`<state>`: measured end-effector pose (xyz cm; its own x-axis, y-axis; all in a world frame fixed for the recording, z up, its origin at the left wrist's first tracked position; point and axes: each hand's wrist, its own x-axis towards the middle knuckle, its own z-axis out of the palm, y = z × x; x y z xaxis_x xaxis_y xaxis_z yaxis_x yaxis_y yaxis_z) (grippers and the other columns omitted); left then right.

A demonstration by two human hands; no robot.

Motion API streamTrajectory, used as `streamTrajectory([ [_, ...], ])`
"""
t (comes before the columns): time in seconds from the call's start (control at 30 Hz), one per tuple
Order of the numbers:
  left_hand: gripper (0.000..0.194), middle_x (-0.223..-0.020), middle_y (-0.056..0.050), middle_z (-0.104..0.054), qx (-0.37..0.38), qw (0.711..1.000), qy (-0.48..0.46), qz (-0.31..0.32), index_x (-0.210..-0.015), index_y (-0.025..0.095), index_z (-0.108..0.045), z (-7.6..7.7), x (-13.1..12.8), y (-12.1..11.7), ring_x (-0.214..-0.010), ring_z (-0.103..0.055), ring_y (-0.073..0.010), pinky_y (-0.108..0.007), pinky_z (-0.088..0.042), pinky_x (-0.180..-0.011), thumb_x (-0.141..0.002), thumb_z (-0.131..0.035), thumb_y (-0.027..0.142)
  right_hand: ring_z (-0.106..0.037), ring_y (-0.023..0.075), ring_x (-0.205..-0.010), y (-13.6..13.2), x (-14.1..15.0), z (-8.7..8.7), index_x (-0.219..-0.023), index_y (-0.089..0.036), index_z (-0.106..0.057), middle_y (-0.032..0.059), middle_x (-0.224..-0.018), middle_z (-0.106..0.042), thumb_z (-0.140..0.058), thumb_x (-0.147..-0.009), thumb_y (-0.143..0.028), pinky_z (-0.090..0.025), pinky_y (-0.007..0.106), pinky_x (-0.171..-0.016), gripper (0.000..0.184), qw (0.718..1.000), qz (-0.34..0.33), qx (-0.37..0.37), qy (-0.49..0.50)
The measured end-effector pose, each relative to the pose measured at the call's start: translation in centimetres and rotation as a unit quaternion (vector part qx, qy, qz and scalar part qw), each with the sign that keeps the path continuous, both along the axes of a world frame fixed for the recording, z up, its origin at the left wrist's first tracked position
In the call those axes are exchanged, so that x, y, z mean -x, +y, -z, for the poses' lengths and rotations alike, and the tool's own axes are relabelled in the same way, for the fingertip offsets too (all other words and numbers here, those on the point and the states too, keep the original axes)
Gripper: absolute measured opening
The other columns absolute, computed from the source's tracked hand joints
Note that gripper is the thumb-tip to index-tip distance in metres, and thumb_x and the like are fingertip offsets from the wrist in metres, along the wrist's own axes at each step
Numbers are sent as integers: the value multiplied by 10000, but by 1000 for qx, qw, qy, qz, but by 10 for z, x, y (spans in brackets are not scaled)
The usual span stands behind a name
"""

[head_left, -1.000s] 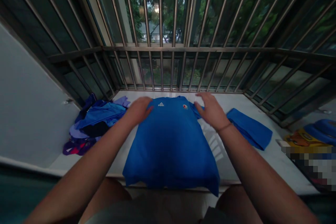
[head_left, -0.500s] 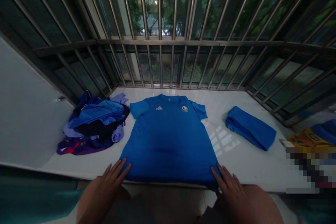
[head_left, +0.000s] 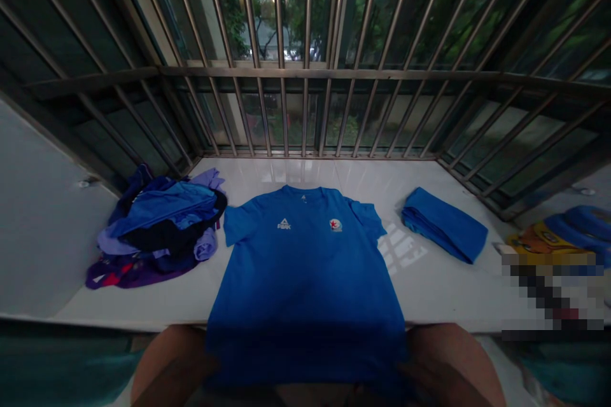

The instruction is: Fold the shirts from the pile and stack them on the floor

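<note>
A blue T-shirt (head_left: 305, 280) lies front-up on the white ledge (head_left: 429, 280), collar toward the bars, with a white logo and a round badge on the chest. Its hem hangs over the near edge of the ledge, across my lap. My left hand (head_left: 203, 369) sits at the lower left corner of the hem and my right hand (head_left: 413, 376) at the lower right corner. Both hands are in deep shadow and partly behind the cloth, so their fingers do not show.
A heap of blue, purple and black clothes (head_left: 162, 229) lies at the ledge's left. A folded blue garment (head_left: 443, 224) lies at the right. Metal window bars (head_left: 305, 108) fence the ledge at the back and sides. My bare knees (head_left: 167, 362) show below the ledge.
My hands went from the shirt's shoulders down to its hem corners. The shirt has since slid toward me, and its hem now hangs over the ledge's edge.
</note>
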<state>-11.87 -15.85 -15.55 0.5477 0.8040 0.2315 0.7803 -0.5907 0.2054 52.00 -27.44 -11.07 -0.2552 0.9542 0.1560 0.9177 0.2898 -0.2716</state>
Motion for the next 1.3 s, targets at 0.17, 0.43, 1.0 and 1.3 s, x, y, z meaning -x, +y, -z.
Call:
streamTrajectory([
  [0.17,520,-1647,18,-637,65,998,12,-16,-1581,451,-598,-51,-59,52,-1480,-650,-277,-458,-583,-1215,-1063,-637,455,-772,303,-1215,68,-6,-28,-1433,-363,-763,57,-1372,-792,-562,-1101,-472,-628,464,-1091,404,997,73,29,-17],
  [0.43,597,-1780,-167,-432,60,995,30,-77,-1671,204,-526,-58,-190,166,-1664,-403,-365,-684,-292,-1365,-1121,-539,436,-663,403,-1295,229,33,-41,-1464,-51,-646,317,-1440,-667,-465,-1121,-423,-567,542,-1027,538,942,327,1,-80],
  [1.0,608,-1793,-151,-422,45,993,0,-114,-1674,199,-526,-48,-192,168,-1667,-395,-361,-657,-265,-1372,-1127,-479,458,-781,352,-968,195,-26,-55,-1133,-142,-771,207,-1068,-812,-470,-1060,-492,-579,423,-824,467,870,491,32,36],
  [1.3,606,-1794,-152,-418,52,991,9,-120,-1673,199,-527,-53,-192,167,-1665,-402,-360,-649,-278,-1371,-1123,-491,452,-748,226,-1182,146,99,-89,-1445,-309,-706,77,-1345,-750,-560,-1139,-403,-639,363,-1034,351,992,-105,-1,70],
])
